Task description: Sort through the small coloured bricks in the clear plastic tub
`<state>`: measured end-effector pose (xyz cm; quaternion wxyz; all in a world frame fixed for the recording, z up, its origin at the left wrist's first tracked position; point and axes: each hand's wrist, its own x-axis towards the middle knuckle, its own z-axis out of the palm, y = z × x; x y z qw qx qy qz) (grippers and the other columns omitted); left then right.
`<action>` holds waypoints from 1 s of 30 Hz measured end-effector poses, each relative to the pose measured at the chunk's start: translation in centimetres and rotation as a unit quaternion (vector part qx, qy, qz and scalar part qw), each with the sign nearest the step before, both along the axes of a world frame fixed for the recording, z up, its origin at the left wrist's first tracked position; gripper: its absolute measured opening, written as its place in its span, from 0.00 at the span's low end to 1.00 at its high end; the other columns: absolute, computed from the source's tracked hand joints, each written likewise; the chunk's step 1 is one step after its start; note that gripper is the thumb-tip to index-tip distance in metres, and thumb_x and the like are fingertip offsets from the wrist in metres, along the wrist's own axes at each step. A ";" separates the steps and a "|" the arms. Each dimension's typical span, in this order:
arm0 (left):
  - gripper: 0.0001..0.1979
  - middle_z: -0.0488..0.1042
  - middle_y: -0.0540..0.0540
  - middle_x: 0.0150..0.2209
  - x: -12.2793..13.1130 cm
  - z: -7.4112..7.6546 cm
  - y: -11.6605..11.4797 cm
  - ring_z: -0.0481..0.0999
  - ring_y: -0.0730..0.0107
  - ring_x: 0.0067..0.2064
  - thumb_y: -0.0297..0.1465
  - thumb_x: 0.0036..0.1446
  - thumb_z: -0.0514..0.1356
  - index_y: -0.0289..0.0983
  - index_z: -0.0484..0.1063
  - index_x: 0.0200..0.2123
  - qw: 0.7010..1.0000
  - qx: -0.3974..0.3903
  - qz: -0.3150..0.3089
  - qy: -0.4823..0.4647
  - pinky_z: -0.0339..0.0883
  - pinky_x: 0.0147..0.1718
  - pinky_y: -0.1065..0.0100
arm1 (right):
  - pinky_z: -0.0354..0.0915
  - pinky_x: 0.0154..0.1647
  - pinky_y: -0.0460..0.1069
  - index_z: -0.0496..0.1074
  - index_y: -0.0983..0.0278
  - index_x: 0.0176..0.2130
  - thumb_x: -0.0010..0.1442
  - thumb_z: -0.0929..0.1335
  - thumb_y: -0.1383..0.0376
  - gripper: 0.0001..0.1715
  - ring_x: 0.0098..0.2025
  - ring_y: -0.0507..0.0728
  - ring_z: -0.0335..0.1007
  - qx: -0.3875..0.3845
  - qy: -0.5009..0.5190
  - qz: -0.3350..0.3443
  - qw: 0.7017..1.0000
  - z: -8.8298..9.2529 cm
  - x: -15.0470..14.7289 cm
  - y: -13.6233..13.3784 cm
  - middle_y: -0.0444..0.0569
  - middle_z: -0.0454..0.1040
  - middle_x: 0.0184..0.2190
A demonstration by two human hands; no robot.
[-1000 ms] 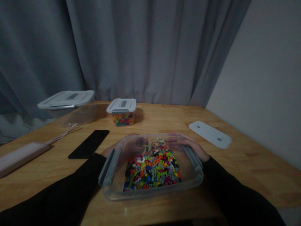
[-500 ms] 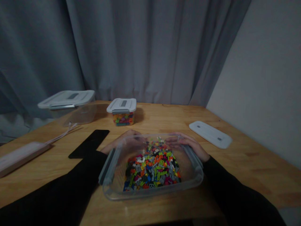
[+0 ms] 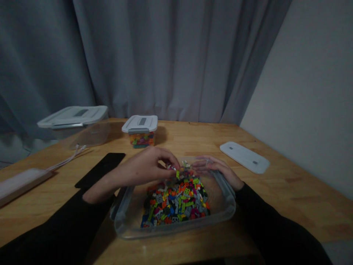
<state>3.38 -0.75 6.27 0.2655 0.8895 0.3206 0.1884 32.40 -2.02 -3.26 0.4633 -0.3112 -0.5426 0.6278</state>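
Observation:
A clear plastic bin (image 3: 121,221) sits on the wooden table near me, holding several small bricks (image 3: 176,198) in many colours. My left hand (image 3: 146,169) hovers over the bin's far left part, fingertips pinched together on a small piece I cannot make out. My right hand (image 3: 217,170) rests curled round the bin's far right rim, beside its grey handle.
A small lidded box of bricks (image 3: 140,131) stands behind the bin. A larger lidded clear box (image 3: 74,123) is at the back left. A black flat slab (image 3: 100,169), a pale flat object with a cable (image 3: 22,182) and a loose white lid (image 3: 244,157) lie on the table.
My left hand has come up from behind the bin's left wall and now reaches over the bricks with pinched fingers. The right hand has stayed on the rim.

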 end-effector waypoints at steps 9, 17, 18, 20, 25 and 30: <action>0.14 0.85 0.46 0.44 0.6 -0.5 -1.5 0.83 0.64 0.42 0.26 0.66 0.60 0.40 0.83 0.49 0.982 0.004 -0.126 0.138 0.72 0.45 0.68 | 0.64 0.67 0.64 0.75 0.61 0.52 0.60 0.71 0.63 0.20 0.58 0.64 0.77 -0.001 -0.004 -0.002 1.000 0.1 0.0 0.0 0.53 0.82 0.52; 0.17 0.82 0.52 0.56 -0.4 0.8 -1.9 0.83 0.65 0.52 0.31 0.71 0.59 0.49 0.78 0.59 0.994 -0.033 -0.094 0.046 0.72 0.51 0.69 | 0.63 0.68 0.64 0.75 0.61 0.53 0.60 0.71 0.63 0.20 0.59 0.65 0.77 -0.009 0.007 0.005 1.000 0.0 0.0 0.0 0.54 0.82 0.53; 0.17 0.82 0.52 0.56 -0.5 0.8 -1.9 0.82 0.65 0.52 0.31 0.70 0.60 0.49 0.78 0.59 0.994 -0.035 -0.094 0.036 0.72 0.51 0.68 | 0.63 0.67 0.64 0.76 0.61 0.53 0.60 0.71 0.63 0.21 0.59 0.65 0.77 -0.010 0.008 0.006 1.000 0.0 0.0 0.1 0.54 0.82 0.53; 0.17 0.83 0.50 0.53 -0.8 0.7 -1.9 0.83 0.64 0.50 0.31 0.68 0.62 0.48 0.79 0.57 0.997 -0.028 -0.073 0.016 0.74 0.49 0.67 | 0.62 0.68 0.64 0.76 0.61 0.54 0.60 0.71 0.63 0.22 0.58 0.65 0.77 -0.010 0.012 0.011 1.000 -0.2 -0.1 0.1 0.54 0.82 0.53; 0.15 0.75 0.46 0.62 -2.8 -1.0 -1.4 0.74 0.55 0.61 0.38 0.66 0.64 0.45 0.80 0.54 0.990 0.068 0.046 -0.117 0.74 0.54 0.59 | 0.64 0.67 0.64 0.78 0.60 0.53 0.67 0.66 0.50 0.24 0.62 0.64 0.73 -0.029 0.024 -0.012 0.999 -0.7 0.5 1.0 0.53 0.79 0.57; 0.30 0.64 0.46 0.71 -5.1 -3.3 -0.6 0.59 0.51 0.72 0.37 0.60 0.69 0.48 0.68 0.65 0.980 -0.019 0.076 -0.181 0.53 0.71 0.49 | 0.59 0.70 0.65 0.79 0.56 0.51 0.64 0.69 0.45 0.24 0.64 0.65 0.69 0.044 -0.127 -0.145 0.980 -2.3 1.3 5.3 0.50 0.76 0.61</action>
